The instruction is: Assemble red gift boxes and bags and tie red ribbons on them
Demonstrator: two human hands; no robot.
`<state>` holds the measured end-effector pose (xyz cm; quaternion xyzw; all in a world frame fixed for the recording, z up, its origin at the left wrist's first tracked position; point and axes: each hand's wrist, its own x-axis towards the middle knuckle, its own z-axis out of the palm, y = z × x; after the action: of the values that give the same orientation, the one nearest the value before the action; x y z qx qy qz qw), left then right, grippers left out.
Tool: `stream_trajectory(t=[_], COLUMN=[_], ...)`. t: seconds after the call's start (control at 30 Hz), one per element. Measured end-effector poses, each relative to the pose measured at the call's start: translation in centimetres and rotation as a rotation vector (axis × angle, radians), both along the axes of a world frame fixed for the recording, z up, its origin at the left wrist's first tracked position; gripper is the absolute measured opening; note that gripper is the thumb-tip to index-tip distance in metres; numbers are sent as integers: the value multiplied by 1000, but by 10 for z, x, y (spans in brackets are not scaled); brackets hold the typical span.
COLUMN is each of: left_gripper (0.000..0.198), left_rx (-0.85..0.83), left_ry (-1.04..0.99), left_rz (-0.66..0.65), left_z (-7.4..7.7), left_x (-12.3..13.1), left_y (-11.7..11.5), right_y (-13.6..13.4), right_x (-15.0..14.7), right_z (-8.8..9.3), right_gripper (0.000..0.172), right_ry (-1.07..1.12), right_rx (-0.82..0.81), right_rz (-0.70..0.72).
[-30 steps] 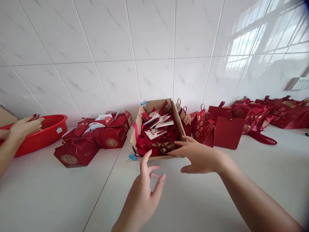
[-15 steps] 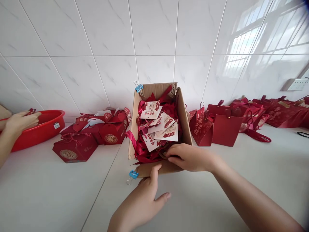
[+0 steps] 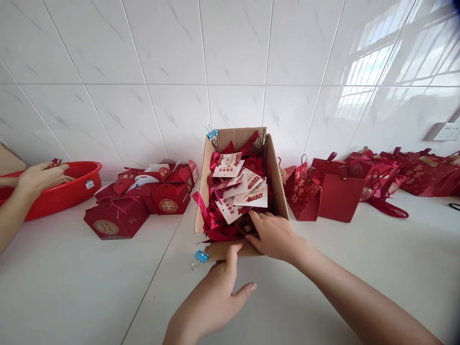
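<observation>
A cardboard box (image 3: pixel 278 191) stands tilted against the tiled wall, full of red ribbons (image 3: pixel 215 223) and white tags with red print (image 3: pixel 251 189). My left hand (image 3: pixel 215 299) grips the box's near edge, thumb on the cardboard rim beside a blue binder clip (image 3: pixel 200 256). My right hand (image 3: pixel 273 235) reaches into the box's near end with fingers curled among the ribbons; what they hold, if anything, is hidden.
Red gift boxes (image 3: pixel 115 220) lie left of the carton. Red paper bags (image 3: pixel 338 189) line the wall to the right. Another person's hand (image 3: pixel 38 177) rests at a red plastic basin (image 3: pixel 72 184) at far left. A wall socket (image 3: pixel 445 132) sits at right.
The box went from lying flat to tipped up toward me. My left hand took hold of its near edge and my right hand moved deeper into the ribbons.
</observation>
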<state>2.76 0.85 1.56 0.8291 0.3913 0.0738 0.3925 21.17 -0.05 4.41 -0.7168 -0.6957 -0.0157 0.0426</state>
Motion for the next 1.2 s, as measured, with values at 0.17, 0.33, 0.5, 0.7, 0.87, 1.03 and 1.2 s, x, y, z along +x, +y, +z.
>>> stream_trajectory(t=[0.17, 0.33, 0.5, 0.7, 0.87, 1.03, 1.2], left_gripper=[60, 69, 55, 48, 46, 48, 40], left_rx=[-2, 50, 55, 41, 29, -8, -22], left_ry=[-57, -138, -145, -134, -128, -68, -50], left_rz=[45, 90, 84, 56, 43, 32, 23], left_z=[1, -3, -7, -4, -2, -2, -6], left_x=[4, 10, 9, 8, 7, 6, 6], left_y=[-3, -4, -4, -2, -1, -1, 1], right_y=[4, 9, 8, 8, 8, 6, 2], right_x=[5, 11, 10, 7, 6, 6, 4], right_z=[-2, -2, 2, 1, 1, -4, -4], right_gripper=[65, 54, 38, 29, 37, 38, 39], right_ry=[31, 58, 83, 70, 59, 18, 2], right_rx=[49, 214, 205, 216, 168, 123, 2], right_rz=[-16, 51, 74, 36, 52, 15, 17])
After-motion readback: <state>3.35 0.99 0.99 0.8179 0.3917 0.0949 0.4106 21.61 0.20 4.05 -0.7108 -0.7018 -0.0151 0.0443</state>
